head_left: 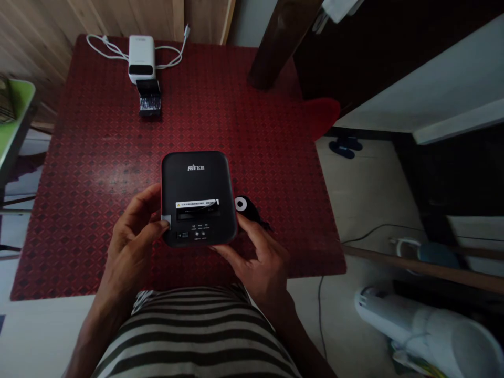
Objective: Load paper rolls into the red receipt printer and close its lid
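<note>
A black box-shaped printer [196, 181] with rounded corners and a slot near its front is between my hands, over the red table. A dark strip pokes up from the slot, by a white warning label. My left hand [136, 236] grips its left side, thumb on a grey tab [167, 220] at the edge and fingers partly hidden behind. My right hand [260, 252] holds the lower right corner, its thumb and fingers along the edges. Just right of the printer lies a dark roll [248, 209] with a white ring-shaped end.
On the red patterned tabletop [90, 157], a white device [142, 55] with white cables has a dark strip [150, 100] in front. A brown post [275, 42] stands at the back right. Slippers [344, 147] and a white cylinder [425, 325] are on the right.
</note>
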The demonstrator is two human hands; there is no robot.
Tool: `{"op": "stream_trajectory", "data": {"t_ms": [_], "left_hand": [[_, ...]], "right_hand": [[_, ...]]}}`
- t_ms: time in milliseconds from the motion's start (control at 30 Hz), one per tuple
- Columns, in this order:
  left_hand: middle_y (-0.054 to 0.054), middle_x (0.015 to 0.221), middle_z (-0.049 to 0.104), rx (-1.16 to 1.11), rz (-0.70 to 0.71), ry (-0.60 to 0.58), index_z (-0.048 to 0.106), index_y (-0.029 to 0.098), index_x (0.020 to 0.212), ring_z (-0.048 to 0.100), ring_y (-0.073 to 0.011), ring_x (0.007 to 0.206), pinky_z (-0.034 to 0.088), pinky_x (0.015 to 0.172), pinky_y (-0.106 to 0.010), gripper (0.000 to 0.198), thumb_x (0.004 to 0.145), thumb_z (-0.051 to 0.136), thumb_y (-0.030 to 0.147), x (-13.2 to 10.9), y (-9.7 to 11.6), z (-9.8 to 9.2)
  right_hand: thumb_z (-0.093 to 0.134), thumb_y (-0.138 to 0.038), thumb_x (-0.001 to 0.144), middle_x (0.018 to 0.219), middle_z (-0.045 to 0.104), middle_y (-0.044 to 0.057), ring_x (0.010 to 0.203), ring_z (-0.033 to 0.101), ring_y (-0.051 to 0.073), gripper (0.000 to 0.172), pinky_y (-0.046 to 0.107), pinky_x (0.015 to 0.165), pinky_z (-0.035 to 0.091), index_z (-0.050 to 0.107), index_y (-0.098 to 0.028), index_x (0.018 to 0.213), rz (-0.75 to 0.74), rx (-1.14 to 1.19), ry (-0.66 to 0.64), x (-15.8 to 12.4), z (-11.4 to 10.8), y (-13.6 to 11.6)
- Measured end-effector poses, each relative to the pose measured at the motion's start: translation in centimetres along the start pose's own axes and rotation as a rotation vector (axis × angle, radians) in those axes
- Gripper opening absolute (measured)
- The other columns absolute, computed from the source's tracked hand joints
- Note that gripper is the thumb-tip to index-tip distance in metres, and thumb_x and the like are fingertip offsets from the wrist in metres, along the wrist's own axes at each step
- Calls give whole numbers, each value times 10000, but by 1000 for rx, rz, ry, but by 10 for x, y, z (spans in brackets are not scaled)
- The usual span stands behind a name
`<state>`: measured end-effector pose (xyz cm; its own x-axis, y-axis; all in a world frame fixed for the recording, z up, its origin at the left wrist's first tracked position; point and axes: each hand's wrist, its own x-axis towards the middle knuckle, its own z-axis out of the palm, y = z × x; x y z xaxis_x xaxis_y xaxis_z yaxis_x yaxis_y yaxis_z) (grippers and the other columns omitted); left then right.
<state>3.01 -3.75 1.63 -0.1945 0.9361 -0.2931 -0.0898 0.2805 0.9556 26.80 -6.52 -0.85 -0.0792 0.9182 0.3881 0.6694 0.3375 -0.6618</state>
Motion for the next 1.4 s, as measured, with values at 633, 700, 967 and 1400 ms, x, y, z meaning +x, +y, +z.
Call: {"op": "stream_trajectory", "data": {"t_ms": [633,700,967,1400], "left_hand": [[-38,1548,778,35,103,-60,807,411,1480,702,-391,1483,681,1112,-528,509,976,839,344,0,-7,-4],[-63,1545,778,32,119,-97,800,387,1489,708,-394,1473,677,1123,-528,495,998,853,418,1,-6,-7],[-143,1836,464,331,406,-198,375,382,1844,477,-467,1683,428,1381,-669,1159,885,970,645,-9,-37,-12],[-174,1676,568,556,599,-113,272,391,1864,599,-435,1531,556,1244,-669,1155,950,913,687,3,-64,-6]], "right_hand": [[872,-400,1058,1216,919,95,1029,911,278,507,413,907,777,728,-225,1512,-5,23,-68,9,-17,-5],[870,-461,1059,1208,918,87,996,906,265,512,400,881,775,739,-230,1497,-21,14,-120,22,-35,-8],[550,-21,1150,1437,851,123,1331,801,259,386,448,1170,648,785,-180,1412,-293,-228,-431,113,-3,-25],[483,-16,1151,1351,819,170,1238,779,290,370,396,976,623,789,-124,1328,-266,-541,-841,155,19,-57]]}}
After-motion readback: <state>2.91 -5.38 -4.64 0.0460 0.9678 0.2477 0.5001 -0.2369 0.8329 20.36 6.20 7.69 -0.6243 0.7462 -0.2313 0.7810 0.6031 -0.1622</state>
